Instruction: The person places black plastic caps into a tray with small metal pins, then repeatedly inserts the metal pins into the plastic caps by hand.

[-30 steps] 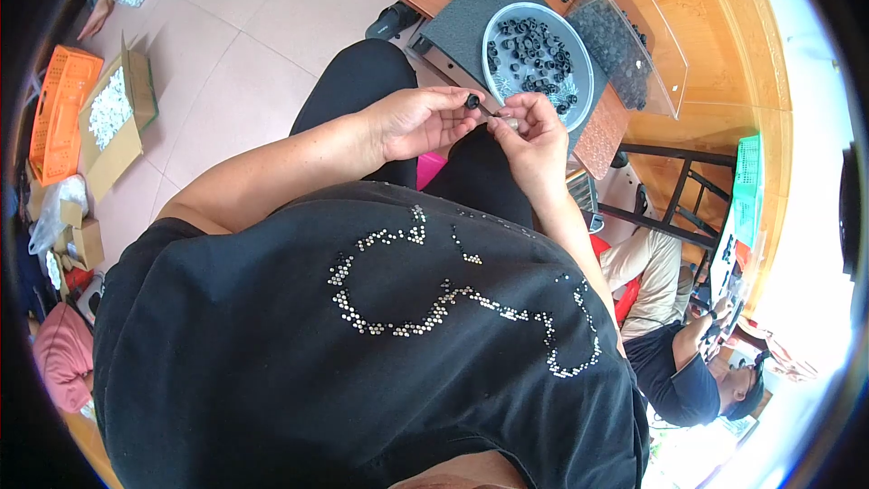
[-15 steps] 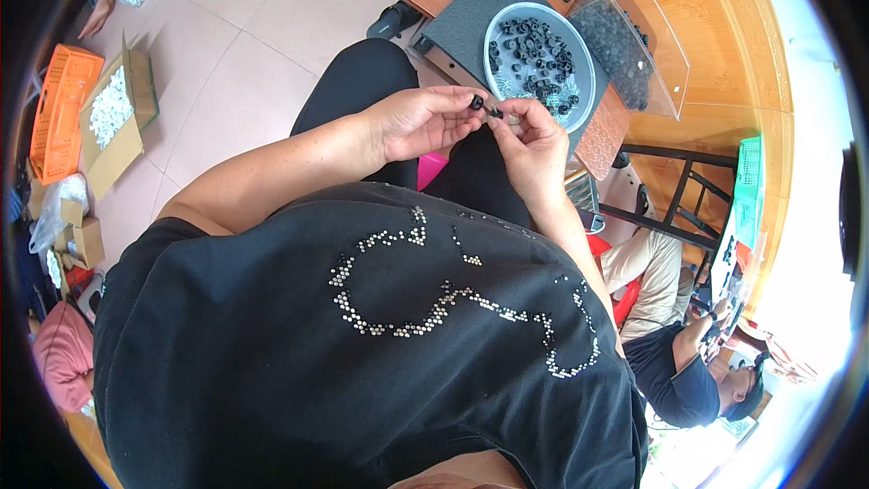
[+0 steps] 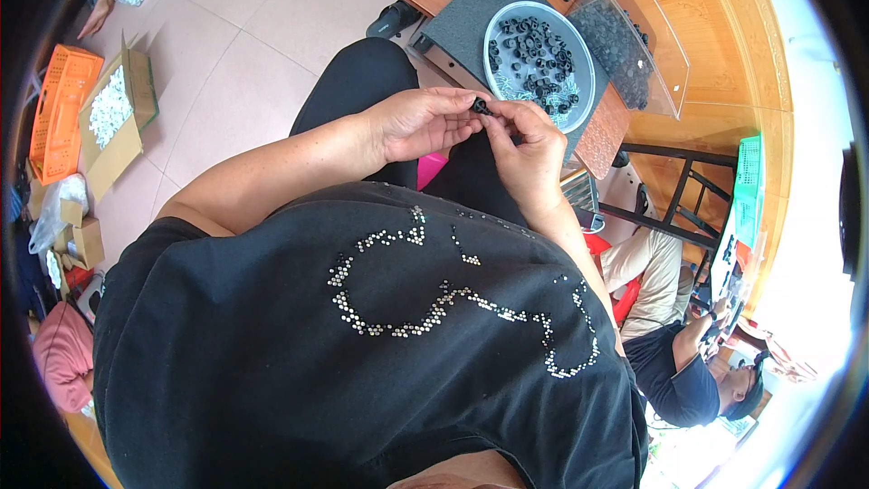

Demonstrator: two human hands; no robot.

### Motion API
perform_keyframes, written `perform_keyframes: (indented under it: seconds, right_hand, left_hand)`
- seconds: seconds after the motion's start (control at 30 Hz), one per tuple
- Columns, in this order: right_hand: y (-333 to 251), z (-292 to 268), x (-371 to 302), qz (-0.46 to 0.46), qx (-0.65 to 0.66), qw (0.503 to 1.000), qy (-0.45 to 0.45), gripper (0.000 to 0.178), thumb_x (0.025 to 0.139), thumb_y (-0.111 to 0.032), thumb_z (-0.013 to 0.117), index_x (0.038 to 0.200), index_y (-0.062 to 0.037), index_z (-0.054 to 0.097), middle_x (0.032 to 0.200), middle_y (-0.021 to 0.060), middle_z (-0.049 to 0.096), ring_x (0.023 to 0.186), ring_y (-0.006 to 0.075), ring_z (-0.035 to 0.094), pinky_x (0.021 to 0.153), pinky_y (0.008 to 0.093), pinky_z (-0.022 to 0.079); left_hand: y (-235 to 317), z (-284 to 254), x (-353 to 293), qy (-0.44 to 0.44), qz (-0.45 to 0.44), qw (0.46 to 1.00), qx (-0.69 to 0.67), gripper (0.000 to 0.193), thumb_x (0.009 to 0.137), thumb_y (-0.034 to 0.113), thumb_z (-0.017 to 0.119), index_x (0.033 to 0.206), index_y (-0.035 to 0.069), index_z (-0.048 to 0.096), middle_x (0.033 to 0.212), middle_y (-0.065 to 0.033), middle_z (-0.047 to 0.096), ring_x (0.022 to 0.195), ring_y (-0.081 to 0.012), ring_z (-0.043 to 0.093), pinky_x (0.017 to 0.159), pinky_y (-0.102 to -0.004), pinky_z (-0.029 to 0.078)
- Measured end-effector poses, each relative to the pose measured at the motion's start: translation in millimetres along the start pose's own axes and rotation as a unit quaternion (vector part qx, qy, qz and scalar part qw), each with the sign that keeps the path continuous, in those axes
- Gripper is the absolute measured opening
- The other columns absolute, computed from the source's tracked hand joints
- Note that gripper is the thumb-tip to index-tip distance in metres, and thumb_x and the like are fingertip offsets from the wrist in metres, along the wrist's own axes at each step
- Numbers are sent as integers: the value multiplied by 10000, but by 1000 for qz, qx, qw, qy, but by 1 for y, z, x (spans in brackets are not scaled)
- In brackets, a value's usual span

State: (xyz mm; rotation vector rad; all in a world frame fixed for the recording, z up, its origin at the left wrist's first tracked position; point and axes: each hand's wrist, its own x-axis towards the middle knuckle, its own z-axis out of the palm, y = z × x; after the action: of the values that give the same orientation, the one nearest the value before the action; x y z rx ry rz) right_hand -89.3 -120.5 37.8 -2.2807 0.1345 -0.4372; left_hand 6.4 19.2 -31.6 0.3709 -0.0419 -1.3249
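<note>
Both the left hand (image 3: 424,122) and right hand (image 3: 529,147) stay pinched on the small black plastic part (image 3: 481,108), scarcely moved, held above the lap near the pale bowl (image 3: 579,100) of similar pieces

Not much has shifted in the last second. The small black part (image 3: 480,107) was pinched between my two hands at about the same spot before, but it sat a little more to my right, against my right hand (image 3: 528,147); now it lies at the fingertips of my left hand (image 3: 424,119), and my right thumb and forefinger have slid along to meet it from the side. My left fingers have curled in a touch tighter around their grip. Both hands have drifted very slightly toward my left over my lap.
</note>
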Motion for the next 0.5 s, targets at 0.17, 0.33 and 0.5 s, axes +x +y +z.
perform_keyframes:
  seconds: [0.17, 0.33, 0.5]
  right_hand:
    - [3, 2, 1, -28, -25, 999, 9, 162, 732, 23, 674, 892, 0, 669, 794, 112, 640, 624, 154, 599, 557, 252, 479]
    - [-4, 5, -1, 20, -10, 999, 35, 104, 743, -3, 686, 837, 7, 643, 735, 95, 614, 593, 156, 588, 540, 258, 476]
    - [-1, 5, -5, -9, -25, 999, 40, 111, 739, 1, 718, 822, -7, 646, 710, 62, 617, 600, 105, 574, 561, 219, 461]
  left_hand:
    - [0, 2, 0, 1, 3, 1000, 12, 263, 952, 167, 488, 1150, -1, 532, 976, -61, 595, 877, -89, 590, 838, -209, 501]
    - [0, 5, 0, 5, 14, 1000, 25, 272, 939, 154, 512, 1160, -3, 528, 1039, -62, 593, 885, -89, 590, 847, -209, 499]
    - [-1, 3, 0, 13, 27, 999, 35, 272, 927, 160, 537, 1160, 20, 538, 1033, -55, 601, 884, -87, 591, 841, -215, 498]
